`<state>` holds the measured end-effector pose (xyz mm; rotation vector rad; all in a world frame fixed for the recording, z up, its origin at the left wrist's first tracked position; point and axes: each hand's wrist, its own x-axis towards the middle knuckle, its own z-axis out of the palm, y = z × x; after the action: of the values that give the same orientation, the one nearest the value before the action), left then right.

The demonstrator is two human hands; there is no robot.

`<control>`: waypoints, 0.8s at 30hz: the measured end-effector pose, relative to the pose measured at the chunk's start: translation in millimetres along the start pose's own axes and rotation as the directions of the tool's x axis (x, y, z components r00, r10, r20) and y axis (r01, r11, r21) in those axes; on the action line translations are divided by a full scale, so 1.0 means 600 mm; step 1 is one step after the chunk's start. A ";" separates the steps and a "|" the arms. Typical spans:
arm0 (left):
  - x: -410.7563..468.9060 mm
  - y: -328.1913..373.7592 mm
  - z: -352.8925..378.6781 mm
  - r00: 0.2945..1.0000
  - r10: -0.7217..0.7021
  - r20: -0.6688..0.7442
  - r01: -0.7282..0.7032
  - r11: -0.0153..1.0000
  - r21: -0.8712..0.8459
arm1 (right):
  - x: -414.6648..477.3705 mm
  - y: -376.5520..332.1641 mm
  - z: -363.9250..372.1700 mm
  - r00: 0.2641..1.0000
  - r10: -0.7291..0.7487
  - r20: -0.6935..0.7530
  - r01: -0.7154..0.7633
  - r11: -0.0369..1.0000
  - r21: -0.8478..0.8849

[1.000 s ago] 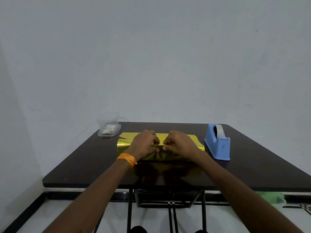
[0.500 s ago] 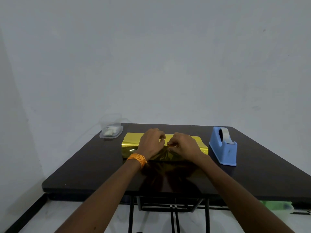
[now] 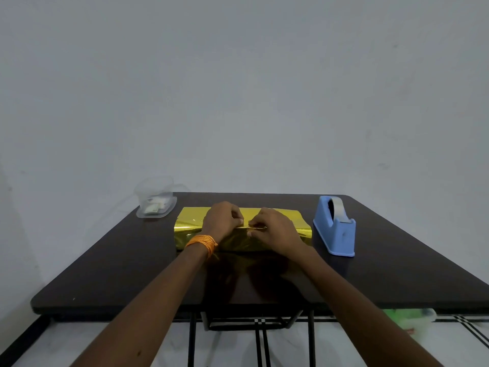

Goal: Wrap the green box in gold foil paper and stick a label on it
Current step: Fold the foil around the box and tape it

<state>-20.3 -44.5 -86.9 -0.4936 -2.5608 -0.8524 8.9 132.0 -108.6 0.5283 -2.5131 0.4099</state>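
Gold foil paper (image 3: 189, 226), one sheet, is folded round a long box shape in the middle of the far half of the single dark table (image 3: 397, 276), lying with its long side across the view. The box under it is fully covered. The foil's overlapping edges meet in a seam along the top.

One blue tape dispenser (image 3: 334, 231) stands just to the right of the parcel, close but apart from it, with a roll of tape in its cradle. One clear plastic container (image 3: 156, 205) sits at the table's far left corner, near the parcel's left end. It holds a few small pale pieces, too small to count.

Two bare hands work on the parcel top, close together at the seam. The left hand (image 3: 222, 221) has its fingers curled, with the thumb and forefinger tips pinching the foil at the seam. The right hand (image 3: 275, 230) is likewise curled, its fingertips nipping the foil edge just beside the left hand's. One orange thread band (image 3: 202, 242) circles the left wrist.
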 end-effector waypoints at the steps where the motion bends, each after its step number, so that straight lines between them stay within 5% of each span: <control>1: 0.001 -0.003 0.000 1.000 0.000 0.013 0.000 1.000 -0.013 | -0.002 0.001 -0.003 1.000 0.006 0.013 -0.007 0.999 0.046; 5: 0.002 -0.011 0.000 0.999 0.006 0.039 -0.005 0.999 -0.034 | -0.024 0.019 -0.026 0.984 0.155 -0.086 -0.118 0.936 0.331; 9: 0.004 -0.013 0.002 1.000 0.019 0.021 -0.018 1.000 -0.026 | -0.053 0.053 -0.072 0.905 0.341 -0.254 -0.282 0.928 0.243; 12: 0.003 -0.010 0.006 0.999 0.030 0.024 -0.030 0.999 -0.013 | -0.074 0.102 -0.107 0.754 0.546 -0.365 -0.518 0.836 0.181; 15: 0.006 -0.009 0.008 0.999 0.032 0.027 -0.032 0.999 -0.012 | -0.103 0.139 -0.121 0.660 0.595 -0.459 -0.607 0.782 0.139; 20: 0.005 -0.006 0.010 0.999 0.032 0.026 -0.032 0.999 -0.005 | -0.114 0.177 -0.106 0.510 0.790 -0.341 -0.755 0.601 0.263; 24: 0.004 -0.005 0.013 0.999 0.024 0.026 -0.024 1.000 0.007 | -0.108 0.200 -0.086 0.488 0.821 -0.296 -0.748 0.568 0.344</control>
<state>-25.9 -41.5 -93.1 -0.5351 -2.5751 -0.8328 28.7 275.6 -124.6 -0.6958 -2.1229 0.9701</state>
